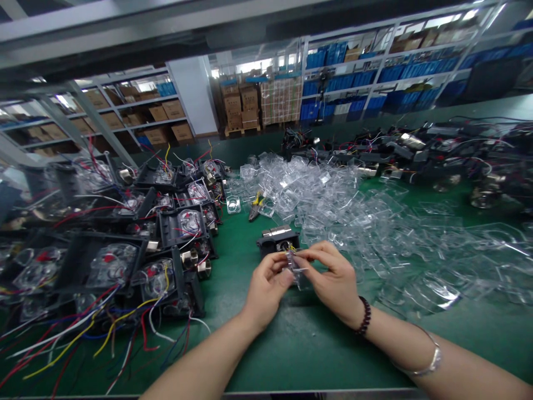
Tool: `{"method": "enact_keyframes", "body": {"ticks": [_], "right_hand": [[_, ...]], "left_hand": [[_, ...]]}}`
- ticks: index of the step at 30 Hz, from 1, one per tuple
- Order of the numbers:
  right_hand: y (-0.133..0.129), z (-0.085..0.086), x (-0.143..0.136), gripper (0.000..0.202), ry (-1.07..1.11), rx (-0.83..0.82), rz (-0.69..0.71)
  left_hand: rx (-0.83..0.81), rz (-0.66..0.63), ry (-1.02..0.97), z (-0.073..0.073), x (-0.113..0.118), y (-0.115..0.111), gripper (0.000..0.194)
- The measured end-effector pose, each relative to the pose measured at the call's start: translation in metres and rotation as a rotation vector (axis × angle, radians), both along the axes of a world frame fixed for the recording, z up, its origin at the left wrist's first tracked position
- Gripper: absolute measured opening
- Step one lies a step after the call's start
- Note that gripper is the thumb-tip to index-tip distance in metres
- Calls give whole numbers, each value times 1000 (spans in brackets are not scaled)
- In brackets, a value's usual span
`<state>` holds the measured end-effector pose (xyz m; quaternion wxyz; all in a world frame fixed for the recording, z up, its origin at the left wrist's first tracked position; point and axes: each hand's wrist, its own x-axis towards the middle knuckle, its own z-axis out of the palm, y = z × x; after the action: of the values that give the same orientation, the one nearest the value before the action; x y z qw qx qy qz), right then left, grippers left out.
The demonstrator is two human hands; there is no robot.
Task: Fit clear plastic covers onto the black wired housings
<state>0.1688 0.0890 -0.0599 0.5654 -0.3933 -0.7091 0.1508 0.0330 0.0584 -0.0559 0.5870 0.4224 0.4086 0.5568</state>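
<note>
My left hand [268, 283] and my right hand [331, 275] meet in front of me, fingers pinched on a small clear plastic part [296, 268]. Both thumbs and index fingers press on it from opposite sides. Just behind my fingertips stands a black housing [266, 243] with a silver metal cylinder [277, 231] on its far side. Thin yellow wires show between the housing and the clear part. My fingers partly cover the clear part, so its full shape is hidden.
Black housings [166, 228] with loose coloured wires [104, 316] crowd the left. Yellow-handled pliers [255, 206] lie behind the held part. A wide heap of clear plastic pieces [308, 183] spreads right across the green tabletop [233, 344]. More dark assemblies [400, 147] line the back right.
</note>
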Motion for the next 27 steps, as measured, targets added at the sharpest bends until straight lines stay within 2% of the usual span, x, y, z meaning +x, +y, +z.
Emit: {"method": "enact_keyframes", "body": {"ticks": [6, 10, 15, 19, 27], "right_hand": [[-3, 3, -2, 12, -39, -17, 154], [-4, 4, -3, 17, -45, -37, 148], [-5, 4, -3, 16, -35, 29, 13], [-7, 5, 0, 8, -69, 103, 2], [-5, 8, 0, 7, -75, -37, 67]], "left_hand": [[-82, 252, 79, 1, -2, 7, 30], [-88, 326, 107, 2, -4, 10, 26], [-89, 357, 146, -1, -5, 11, 27], [-67, 340, 190, -5, -4, 11, 29], [142, 344, 508, 1, -7, 3, 22]]}}
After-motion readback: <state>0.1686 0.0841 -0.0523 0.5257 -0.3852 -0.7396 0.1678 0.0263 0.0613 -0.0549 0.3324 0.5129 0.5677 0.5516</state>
